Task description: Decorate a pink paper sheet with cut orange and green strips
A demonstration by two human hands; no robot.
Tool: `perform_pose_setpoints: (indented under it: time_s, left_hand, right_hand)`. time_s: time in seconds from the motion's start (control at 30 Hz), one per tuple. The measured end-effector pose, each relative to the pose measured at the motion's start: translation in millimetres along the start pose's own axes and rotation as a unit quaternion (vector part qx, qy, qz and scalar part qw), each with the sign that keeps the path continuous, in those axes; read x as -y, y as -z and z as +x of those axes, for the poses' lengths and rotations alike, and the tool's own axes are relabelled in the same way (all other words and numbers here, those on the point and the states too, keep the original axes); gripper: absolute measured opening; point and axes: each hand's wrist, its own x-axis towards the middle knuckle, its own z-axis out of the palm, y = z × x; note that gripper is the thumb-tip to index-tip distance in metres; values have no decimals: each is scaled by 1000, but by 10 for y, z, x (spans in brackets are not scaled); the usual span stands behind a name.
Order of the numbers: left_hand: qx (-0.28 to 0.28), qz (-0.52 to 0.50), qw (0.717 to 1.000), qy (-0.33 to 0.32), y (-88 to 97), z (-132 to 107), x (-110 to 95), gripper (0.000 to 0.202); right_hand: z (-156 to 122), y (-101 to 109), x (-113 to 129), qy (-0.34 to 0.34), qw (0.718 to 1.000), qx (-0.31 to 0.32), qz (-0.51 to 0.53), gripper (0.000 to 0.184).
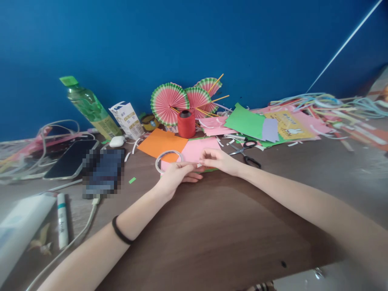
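A: While the green bottle (91, 107) stands capped, contents unclear, what's held?
B: Left hand (176, 176) pinches the tape ring (167, 157) over pink paper (198, 148); right hand (218, 161) pinches shut beside it. Brown table (212, 230), blue wall (182, 40).

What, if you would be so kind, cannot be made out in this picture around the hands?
In the head view:
what the left hand and right hand pinch, hidden by those hands;
the flat object beside the phone, pixelated over;
the carton print, too small;
the paper strips far right, blurred.
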Motion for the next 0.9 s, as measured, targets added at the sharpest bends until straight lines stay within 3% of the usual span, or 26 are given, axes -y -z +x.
perform_pose_setpoints:
  time_s: [0.47, 0.9]
  left_hand:
    - [1, 13, 1000, -6, -4, -10, -6, 13]
    - [-11, 60, 998, -2, -23, 11, 2, 10]
  right_hand:
    - [5, -11, -40, 15, 1000, -7, -24, 25]
    - [-11, 14, 2, -20, 998, 10, 61, 14]
